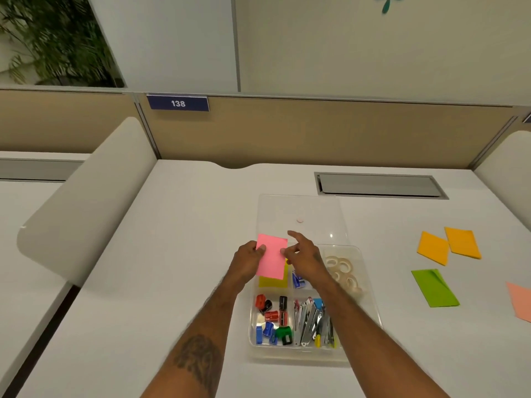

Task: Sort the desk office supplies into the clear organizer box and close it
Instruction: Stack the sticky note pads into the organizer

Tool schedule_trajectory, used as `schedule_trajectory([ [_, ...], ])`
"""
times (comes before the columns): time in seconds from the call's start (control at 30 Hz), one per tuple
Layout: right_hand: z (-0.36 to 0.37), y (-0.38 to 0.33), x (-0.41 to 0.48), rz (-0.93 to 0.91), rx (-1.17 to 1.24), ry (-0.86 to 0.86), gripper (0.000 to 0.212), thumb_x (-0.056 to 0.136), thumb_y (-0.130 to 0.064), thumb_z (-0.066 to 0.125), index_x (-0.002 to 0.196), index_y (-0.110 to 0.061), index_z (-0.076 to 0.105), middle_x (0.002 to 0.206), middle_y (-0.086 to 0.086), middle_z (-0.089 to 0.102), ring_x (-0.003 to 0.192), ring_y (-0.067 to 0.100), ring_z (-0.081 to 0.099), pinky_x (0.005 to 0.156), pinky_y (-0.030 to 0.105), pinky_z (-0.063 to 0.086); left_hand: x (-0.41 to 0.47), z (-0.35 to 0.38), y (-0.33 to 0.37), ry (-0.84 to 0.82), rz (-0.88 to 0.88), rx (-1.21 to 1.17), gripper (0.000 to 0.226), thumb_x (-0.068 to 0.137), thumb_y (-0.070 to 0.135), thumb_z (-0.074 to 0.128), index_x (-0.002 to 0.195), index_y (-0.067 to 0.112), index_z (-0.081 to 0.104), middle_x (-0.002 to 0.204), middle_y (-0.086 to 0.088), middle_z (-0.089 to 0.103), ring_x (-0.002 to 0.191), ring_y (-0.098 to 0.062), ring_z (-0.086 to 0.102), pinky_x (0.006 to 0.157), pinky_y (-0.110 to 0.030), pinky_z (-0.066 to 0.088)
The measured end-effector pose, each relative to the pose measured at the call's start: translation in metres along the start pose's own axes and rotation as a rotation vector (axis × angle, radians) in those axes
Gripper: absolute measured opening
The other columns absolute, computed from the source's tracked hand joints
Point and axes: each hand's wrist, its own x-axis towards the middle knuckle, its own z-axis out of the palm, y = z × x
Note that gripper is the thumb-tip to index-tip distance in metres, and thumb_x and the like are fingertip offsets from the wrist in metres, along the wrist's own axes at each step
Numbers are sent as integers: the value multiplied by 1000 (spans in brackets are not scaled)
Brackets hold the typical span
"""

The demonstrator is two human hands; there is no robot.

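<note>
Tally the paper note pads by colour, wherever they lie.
Pink paper note pad: 1
Yellow paper note pad, in the clear plastic organizer box: 1
Orange paper note pads: 2
Green paper note pad: 1
Peach paper note pad, partly in view: 1
Total: 6

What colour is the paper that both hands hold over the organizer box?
The paper is pink, seen in the head view.
</note>
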Motion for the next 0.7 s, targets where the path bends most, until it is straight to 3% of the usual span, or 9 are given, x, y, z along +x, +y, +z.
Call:
schedule_trajectory([
  [0.13,-4,2,5,-11,-1,-17,40,92,-11,58,129,-25,55,83,2,61,69,13,62,55,18,44,1,0,-12,-23,62,153,38,98,38,50,124,12,57,120,-10,65,99,-20,62,87,-36,51],
  [0.2,-6,2,8,-8,-18,20,30,94,-11,53,120,-23,61,87,3,63,69,13,64,55,20,44,0,-2,-22,15,129,290,56,91,48,59,136,17,49,130,-7,58,109,-20,58,94,-37,50],
  [0.3,-5,6,11,2,-37,86,25,96,-10,49,113,-22,63,86,3,66,70,13,65,57,24,49,1,-8,-39,-34,229,556,97,76,63,68,151,22,22,154,-1,32,139,-24,31,111,-44,33],
  [0.4,-1,13,13,14,-80,73,22,96,-12,48,109,-23,62,94,6,66,78,20,66,63,29,51,3,-10,-56,-136,218,774,120,69,74,65,155,22,-2,164,2,0,150,-22,3,118,-46,19],
  [0.57,7,24,15,28,-184,22,24,97,-15,45,99,-31,62,104,6,66,75,17,61,53,24,45,4,-10,-70,-177,236,932,115,77,78,50,153,18,-13,163,1,-13,151,-21,-7,119,-45,16],
  [0.7,10,29,17,-4,-299,-14,24,96,-18,45,101,-33,64,119,1,62,88,16,60,52,22,44,4,-11,-71,-180,229,954,112,78,79,45,153,22,-15,162,1,-16,151,-20,-8,119,-48,16],
])
